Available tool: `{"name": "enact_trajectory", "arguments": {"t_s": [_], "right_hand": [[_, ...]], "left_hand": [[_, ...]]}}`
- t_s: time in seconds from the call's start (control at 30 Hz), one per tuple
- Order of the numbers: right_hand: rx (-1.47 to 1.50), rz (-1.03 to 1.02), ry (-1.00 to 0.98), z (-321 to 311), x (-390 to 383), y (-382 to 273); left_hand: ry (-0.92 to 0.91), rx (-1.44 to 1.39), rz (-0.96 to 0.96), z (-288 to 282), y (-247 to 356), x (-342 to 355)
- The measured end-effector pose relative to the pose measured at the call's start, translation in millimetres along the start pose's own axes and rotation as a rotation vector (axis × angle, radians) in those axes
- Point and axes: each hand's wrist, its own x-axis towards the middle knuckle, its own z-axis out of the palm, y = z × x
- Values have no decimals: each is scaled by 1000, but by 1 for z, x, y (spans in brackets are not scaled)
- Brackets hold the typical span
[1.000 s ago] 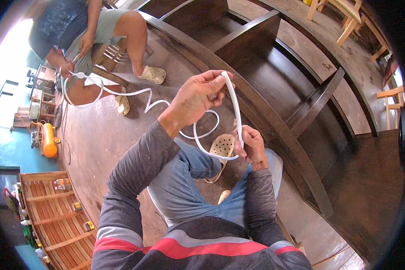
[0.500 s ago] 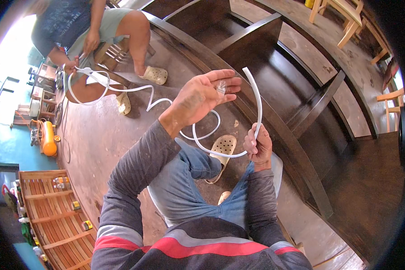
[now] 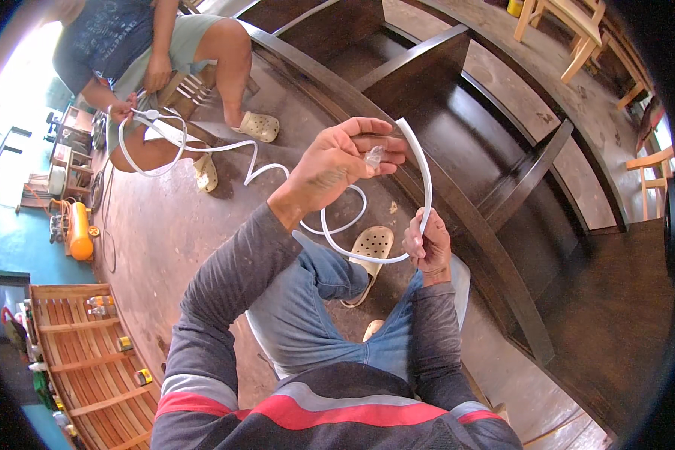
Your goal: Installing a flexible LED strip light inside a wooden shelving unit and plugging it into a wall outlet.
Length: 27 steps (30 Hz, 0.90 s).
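Note:
My left hand (image 3: 337, 157) is raised, with a small clear plastic piece (image 3: 373, 156) between the thumb and the extended fingers. My right hand (image 3: 430, 244) grips a white flexible strip (image 3: 427, 176) a short way below its free end. That end curves up and stands close beside my left fingertips. From my right hand the strip sags over my lap, loops once, and runs off to the left. A seated person (image 3: 120, 52) holds the far part of it near a white connector (image 3: 151, 115).
A large dark wooden shelf frame (image 3: 420, 56) lies along the right side, its edge near my right hand. A slatted wooden bench (image 3: 90, 360) stands lower left, an orange tank compressor (image 3: 79, 229) behind it. Pale wooden chairs (image 3: 577, 34) stand far right.
My left thumb has closed in on the clear plastic piece, which has tilted up. My right hand and the strip's free end have shifted slightly left, nearer my left fingers.

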Motion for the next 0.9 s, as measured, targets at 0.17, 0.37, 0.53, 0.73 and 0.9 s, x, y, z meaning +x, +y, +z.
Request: {"name": "enact_trajectory", "arguments": {"t_s": [0.17, 0.37, 0.53, 0.73, 0.9], "right_hand": [[-89, 37, 44, -2, 1, 1], [-280, 86, 142, 3, 0, 0], [-406, 138, 147, 5, 3, 6], [-429, 143, 120, 5, 2, 5], [-470, 153, 111, 5, 10, 13]], "left_hand": [[91, 132, 26, -3, 0, 3], [167, 189, -28, 5, -1, 4], [156, 295, 1, 12, 2, -3], [126, 379, -10, 18, 2, -3], [164, 378, 20, 14, 1, -3]]}}
